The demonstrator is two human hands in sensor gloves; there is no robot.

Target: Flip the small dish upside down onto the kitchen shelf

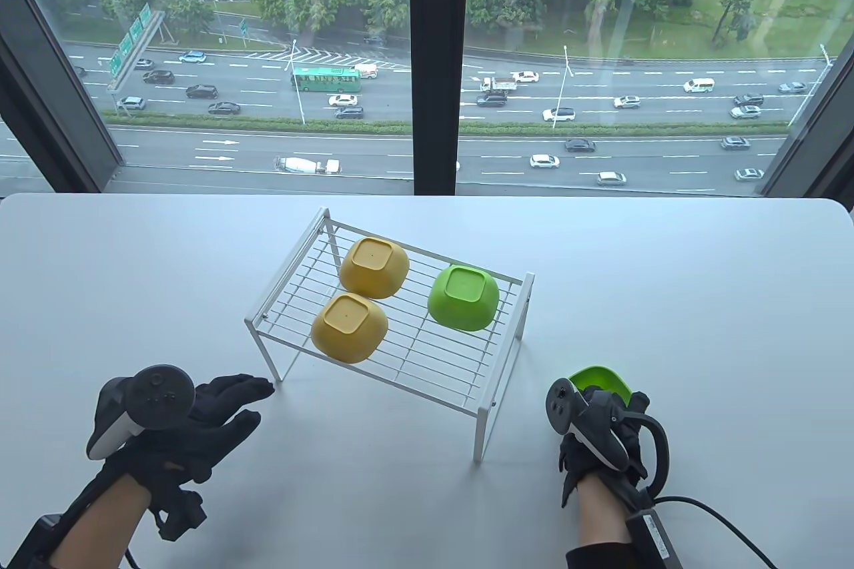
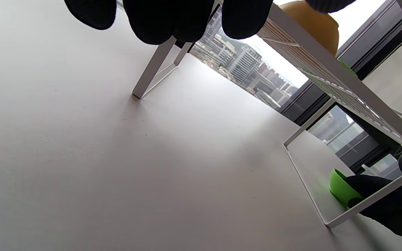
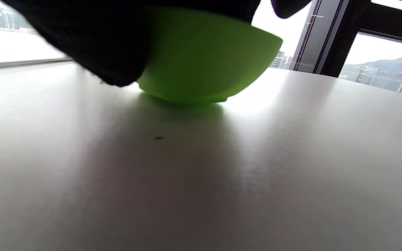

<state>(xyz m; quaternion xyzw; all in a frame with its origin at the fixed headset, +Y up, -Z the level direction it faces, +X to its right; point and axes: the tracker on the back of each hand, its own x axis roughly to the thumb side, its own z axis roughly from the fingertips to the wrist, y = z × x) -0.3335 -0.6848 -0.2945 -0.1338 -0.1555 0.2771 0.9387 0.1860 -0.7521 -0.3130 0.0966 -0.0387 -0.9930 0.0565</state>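
The small dish (image 1: pixel 604 381) is a bright green, rounded-square bowl standing right way up on the white table (image 1: pixel 700 329), near and to the right of the white wire shelf (image 1: pixel 393 322). The right hand (image 1: pixel 604 435) grips its near rim, fingers curled over it, while the left hand (image 1: pixel 190 419) hovers with fingers loosely extended, holding nothing. Three dishes sit upside down on the shelf: two yellow dishes (image 1: pixel 373 267) and one green dish (image 1: pixel 463 297).

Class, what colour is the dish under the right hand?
Bright green dish, seen best in the right wrist view.
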